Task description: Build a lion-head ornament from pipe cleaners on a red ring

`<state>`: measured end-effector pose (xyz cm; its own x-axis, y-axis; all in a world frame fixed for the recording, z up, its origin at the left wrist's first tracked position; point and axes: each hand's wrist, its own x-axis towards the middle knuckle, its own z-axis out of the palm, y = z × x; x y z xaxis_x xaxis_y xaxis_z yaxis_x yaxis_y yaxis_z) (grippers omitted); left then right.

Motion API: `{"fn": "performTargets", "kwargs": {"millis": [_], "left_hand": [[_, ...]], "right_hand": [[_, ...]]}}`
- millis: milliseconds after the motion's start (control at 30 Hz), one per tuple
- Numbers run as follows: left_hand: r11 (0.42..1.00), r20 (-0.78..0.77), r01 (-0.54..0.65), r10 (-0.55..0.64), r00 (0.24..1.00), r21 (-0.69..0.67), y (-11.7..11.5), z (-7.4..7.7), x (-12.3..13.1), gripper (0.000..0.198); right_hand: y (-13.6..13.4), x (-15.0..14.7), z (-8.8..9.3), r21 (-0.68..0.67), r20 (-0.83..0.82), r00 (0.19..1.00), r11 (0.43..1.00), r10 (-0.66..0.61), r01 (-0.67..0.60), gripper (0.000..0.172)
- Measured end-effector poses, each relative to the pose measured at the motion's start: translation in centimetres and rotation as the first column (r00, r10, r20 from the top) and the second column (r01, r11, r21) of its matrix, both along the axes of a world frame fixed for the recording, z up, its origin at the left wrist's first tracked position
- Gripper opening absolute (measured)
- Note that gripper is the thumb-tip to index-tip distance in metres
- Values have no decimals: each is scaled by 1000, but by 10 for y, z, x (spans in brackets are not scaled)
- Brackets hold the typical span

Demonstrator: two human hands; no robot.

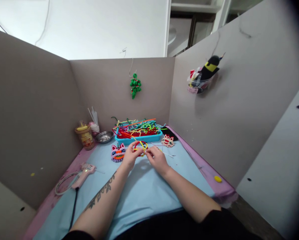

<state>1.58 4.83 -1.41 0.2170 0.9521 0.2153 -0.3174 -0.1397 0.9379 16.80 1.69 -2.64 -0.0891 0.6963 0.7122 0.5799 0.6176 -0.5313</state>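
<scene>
Between both hands is a small piece of bent red and yellow pipe cleaners [144,145], held just above the blue cloth [149,186]. My left hand [131,155] pinches its left side, fingers closed on it. My right hand [157,159] has its fingertips closed at the piece's lower right edge. Left of my left hand lies a purple and pink cat-like face [118,153] made of pipe cleaners. A red and cream face [167,141] of similar make lies beyond my right hand.
Behind the hands stands a blue basket [139,139] heaped with pipe cleaners. A pink glue gun [84,175] with its cable lies at left. A metal bowl [104,137] and a lidded cup [86,136] stand at back left. A yellow disc [217,179] lies at right.
</scene>
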Motion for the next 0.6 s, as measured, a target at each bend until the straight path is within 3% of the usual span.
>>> {"fn": "performTargets", "kwargs": {"millis": [600], "left_hand": [[996, -26, 91, -90, 996, 26, -3, -2, 3, 82]], "right_hand": [[3, 2, 0, 25, -11, 1000, 1000, 19, -19, 13]]}}
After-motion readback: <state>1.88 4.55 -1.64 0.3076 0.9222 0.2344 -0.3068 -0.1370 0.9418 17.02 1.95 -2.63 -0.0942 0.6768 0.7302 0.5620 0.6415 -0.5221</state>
